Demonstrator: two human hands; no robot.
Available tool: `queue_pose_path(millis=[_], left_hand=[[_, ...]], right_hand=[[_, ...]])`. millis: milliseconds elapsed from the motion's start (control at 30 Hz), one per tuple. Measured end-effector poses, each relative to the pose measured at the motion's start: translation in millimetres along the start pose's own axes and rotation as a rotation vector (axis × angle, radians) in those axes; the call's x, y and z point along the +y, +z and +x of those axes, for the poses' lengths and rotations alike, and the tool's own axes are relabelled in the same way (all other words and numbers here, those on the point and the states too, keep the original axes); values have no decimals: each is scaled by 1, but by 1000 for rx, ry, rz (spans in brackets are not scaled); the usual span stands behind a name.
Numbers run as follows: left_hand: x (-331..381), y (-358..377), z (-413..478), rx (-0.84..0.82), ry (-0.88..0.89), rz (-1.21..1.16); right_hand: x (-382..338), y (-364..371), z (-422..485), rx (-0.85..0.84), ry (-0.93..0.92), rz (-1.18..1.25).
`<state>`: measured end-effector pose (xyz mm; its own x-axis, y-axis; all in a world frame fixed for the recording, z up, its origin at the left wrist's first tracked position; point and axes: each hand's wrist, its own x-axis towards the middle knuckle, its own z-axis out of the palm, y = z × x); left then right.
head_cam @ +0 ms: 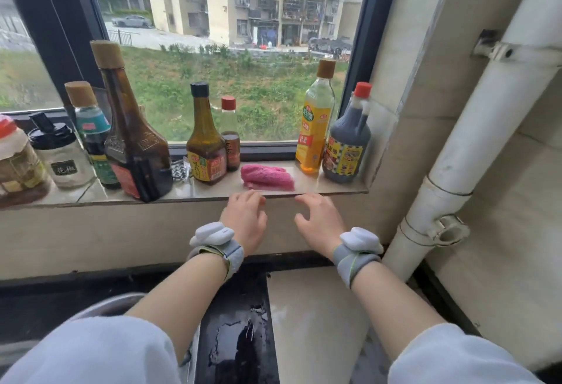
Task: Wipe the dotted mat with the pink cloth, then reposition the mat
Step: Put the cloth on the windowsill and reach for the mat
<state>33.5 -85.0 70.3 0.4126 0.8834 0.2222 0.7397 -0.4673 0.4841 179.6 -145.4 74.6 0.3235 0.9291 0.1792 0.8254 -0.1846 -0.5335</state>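
Observation:
The pink cloth (267,177) lies folded on the tiled window sill (331,186), between a brown sauce bottle and a yellow oil bottle. My left hand (244,219) hovers just below the sill's front edge, fingers spread and curled, holding nothing. My right hand (319,220) is beside it at the same height, also empty with fingers apart. Both hands are a short way in front of the cloth and do not touch it. No dotted mat can be made out; a small patterned thing (180,170) shows behind the large brown bottle.
Several bottles and jars crowd the sill: a tall brown bottle (133,140), a sauce bottle (206,143), a yellow oil bottle (316,122), a dark soy bottle (348,140). A white drain pipe (474,146) runs down at right. A wet black counter (237,332) lies below.

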Motion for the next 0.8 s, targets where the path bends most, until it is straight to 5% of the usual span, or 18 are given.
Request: queue_pose_path(millis=[633,800], left_hand=[[74,146,-300,-682,115,-39],[88,181,-332,-686,83,49]], right_hand=[[131,-1,-405,-105,863,-20],[184,-22,-488,-87,1069,4]])
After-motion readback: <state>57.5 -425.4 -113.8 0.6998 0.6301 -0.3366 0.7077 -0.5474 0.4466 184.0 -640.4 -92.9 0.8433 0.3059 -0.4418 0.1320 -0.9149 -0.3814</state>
